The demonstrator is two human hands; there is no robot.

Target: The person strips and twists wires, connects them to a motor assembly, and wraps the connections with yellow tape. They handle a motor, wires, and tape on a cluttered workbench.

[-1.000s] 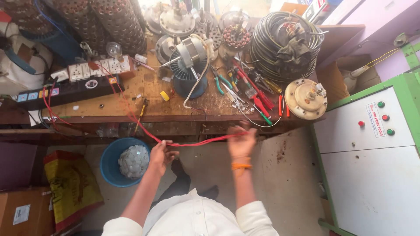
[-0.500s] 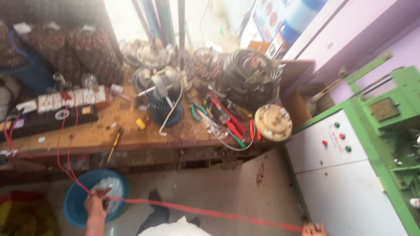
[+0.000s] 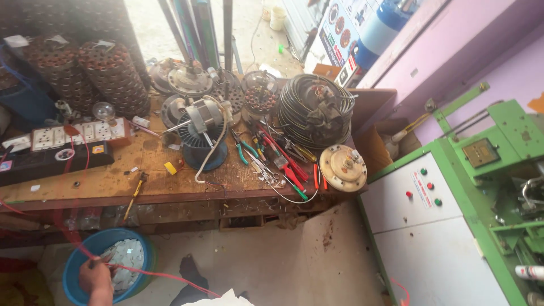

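My left hand (image 3: 95,279) sits at the bottom left, above a blue bucket (image 3: 72,266), with its fingers closed on a thin red wire (image 3: 164,276). The wire comes down from the left end of the wooden workbench (image 3: 113,184), passes through my hand and runs right towards my white shirt at the bottom edge. A short loop of red wire (image 3: 403,290) shows at the lower right. My right hand is out of the picture.
On the bench stand a fan motor (image 3: 198,129), a coil of wire (image 3: 315,110), a round motor cover (image 3: 343,168), pliers and screwdrivers (image 3: 277,161) and a switch board (image 3: 76,133). A green and white machine (image 3: 430,238) stands at the right.
My hands have spread apart along the red wire. The left hand dropped down over the bucket and the right hand has gone out of view at the lower right. The camera tilted up.
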